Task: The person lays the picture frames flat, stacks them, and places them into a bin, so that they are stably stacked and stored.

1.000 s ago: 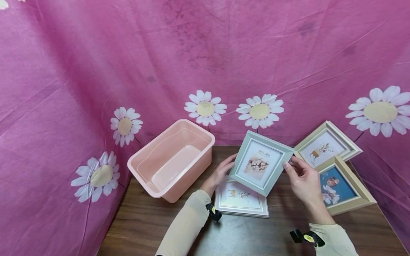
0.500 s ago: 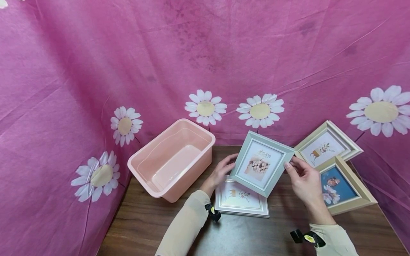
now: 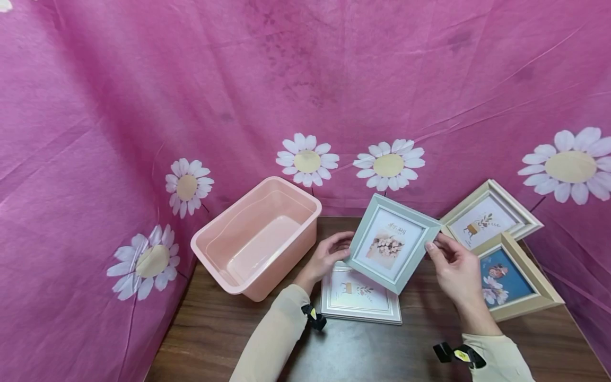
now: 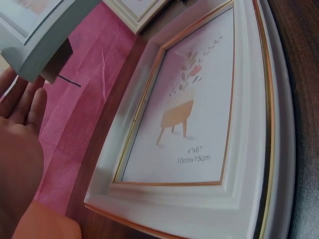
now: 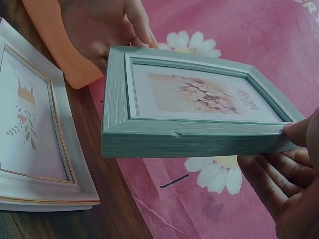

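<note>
My right hand [image 3: 458,270] pinches the right corner of a pale green picture frame [image 3: 412,273], thumb on the front and fingers underneath. The frame is held tilted above the table, its flower picture facing up. At its left edge is my left hand [image 3: 326,257]; in the left wrist view its fingers [image 4: 35,109] extend loosely beneath the frame's corner, not curled round it. Below lies a white picture frame [image 3: 334,313] with a thin gold line, stacked on another, partly covered by the green one in the head view.
A pink plastic bin [image 3: 258,286] stands at the left, nothing inside. To the right, a cream picture frame [image 3: 517,233] and a beige picture frame [image 3: 539,302] with a blue picture overlap on the wooden table [image 3: 200,339]. A pink flowered cloth [image 3: 305,79] hangs behind.
My left hand has loosened and drawn slightly left, its thumb lower and apart from the fingers. The green frame and my right hand have barely moved.
</note>
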Tool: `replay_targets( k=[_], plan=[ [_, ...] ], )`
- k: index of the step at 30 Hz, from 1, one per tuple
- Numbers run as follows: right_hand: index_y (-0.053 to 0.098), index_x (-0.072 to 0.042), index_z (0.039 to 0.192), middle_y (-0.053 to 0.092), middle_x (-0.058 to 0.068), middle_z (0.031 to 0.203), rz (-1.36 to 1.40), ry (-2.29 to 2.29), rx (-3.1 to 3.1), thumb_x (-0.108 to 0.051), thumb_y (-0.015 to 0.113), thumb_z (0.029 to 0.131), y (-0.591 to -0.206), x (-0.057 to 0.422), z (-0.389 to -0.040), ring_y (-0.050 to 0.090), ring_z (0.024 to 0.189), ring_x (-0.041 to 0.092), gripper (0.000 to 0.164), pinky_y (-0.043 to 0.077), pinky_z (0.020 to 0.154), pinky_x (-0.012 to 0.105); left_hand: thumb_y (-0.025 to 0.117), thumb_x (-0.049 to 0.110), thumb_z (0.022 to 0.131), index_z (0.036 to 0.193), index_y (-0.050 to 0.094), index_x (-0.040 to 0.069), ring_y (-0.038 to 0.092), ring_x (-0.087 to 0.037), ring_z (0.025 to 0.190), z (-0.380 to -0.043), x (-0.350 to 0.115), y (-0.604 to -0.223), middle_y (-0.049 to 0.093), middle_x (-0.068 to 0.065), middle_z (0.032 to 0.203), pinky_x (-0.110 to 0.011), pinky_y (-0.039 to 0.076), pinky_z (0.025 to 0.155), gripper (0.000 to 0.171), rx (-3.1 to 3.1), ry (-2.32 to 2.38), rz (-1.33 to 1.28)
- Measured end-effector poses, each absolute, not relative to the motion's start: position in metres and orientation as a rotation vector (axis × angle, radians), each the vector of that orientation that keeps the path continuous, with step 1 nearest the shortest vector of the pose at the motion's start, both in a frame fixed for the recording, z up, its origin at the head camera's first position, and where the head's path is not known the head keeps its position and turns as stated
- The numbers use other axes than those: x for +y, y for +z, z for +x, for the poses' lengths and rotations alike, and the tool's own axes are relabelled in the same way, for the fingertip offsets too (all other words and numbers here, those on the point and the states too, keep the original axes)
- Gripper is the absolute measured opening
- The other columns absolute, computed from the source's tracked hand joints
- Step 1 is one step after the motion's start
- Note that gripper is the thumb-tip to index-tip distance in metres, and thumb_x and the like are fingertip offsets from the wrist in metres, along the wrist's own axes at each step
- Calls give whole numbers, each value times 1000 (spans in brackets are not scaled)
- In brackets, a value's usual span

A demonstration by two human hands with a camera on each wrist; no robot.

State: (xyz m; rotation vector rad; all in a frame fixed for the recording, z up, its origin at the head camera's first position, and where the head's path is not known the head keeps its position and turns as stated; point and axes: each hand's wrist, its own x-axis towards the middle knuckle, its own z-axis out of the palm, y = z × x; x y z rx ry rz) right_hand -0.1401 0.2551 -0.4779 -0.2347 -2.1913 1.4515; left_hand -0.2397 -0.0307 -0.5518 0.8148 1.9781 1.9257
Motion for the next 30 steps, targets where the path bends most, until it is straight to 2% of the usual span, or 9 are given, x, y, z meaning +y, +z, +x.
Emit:
replay_targets(
  k=[3,9,11,16,19,21,24,27,30],
  plan=[
    [73,11,126,62,-37,79,-243,1446,-2188,-1,73,99,-478,257,-141,61,68,-16,30,48,66,2,59,5,101,153,50,-12,61,-41,135,-240,-32,-554,59,-37,145,-28,52,115,55,1975,1931,802],
    [73,12,126,61,-37,77,-265,1448,-2177,0,72,99,-478,260,-141,61,66,-17,30,47,63,3,60,3,99,150,51,-14,62,-39,132,-238,-35,-557,60,-39,142,-41,52,118,54,1954,1926,830],
    [73,11,126,61,-37,77,-279,1448,-2179,-1,73,99,-477,260,-141,62,66,-16,30,46,60,5,60,1,100,149,52,-15,62,-43,131,-238,-36,-558,60,-40,141,-40,52,118,53,1949,1921,844],
    [73,9,127,60,-38,74,-319,1453,-2193,-3,72,100,-477,261,-141,61,65,-16,30,43,54,8,63,-6,99,147,53,-16,61,-52,129,-237,-38,-561,61,-41,139,-28,54,113,50,1934,1921,856],
    [74,9,127,60,-38,73,-331,1457,-2193,-3,72,100,-479,262,-141,60,65,-16,29,42,52,9,64,-7,99,146,55,-16,63,-52,128,-236,-38,-563,62,-41,138,-27,55,111,48,1945,1924,852],
    [74,9,126,61,-37,73,-331,1463,-2186,-2,72,100,-479,262,-141,61,65,-16,29,42,52,9,65,-6,100,145,57,-15,65,-47,127,-236,-39,-565,64,-40,136,-27,56,110,46,1958,1929,837],
    [73,10,126,62,-36,74,-318,1493,-2176,-2,72,100,-479,263,-140,63,65,-14,28,43,52,10,66,-5,101,142,60,-14,70,-34,125,-234,-40,-566,66,-38,135,-26,57,108,43,1981,1944,796],
    [72,11,126,67,-33,79,-285,1551,-2159,-2,71,101,-479,262,-139,68,67,-10,28,49,56,9,66,-6,101,140,61,-15,71,-19,121,-232,-41,-565,66,-39,136,-26,59,105,41,1976,1982,743],
    [71,7,125,72,-28,85,-241,1649,-2119,0,69,102,-482,263,-140,71,69,-7,24,55,63,9,66,-9,99,138,62,-16,70,-8,114,-230,-42,-565,65,-40,135,-30,61,103,40,1960,2032,701]
  ],
)
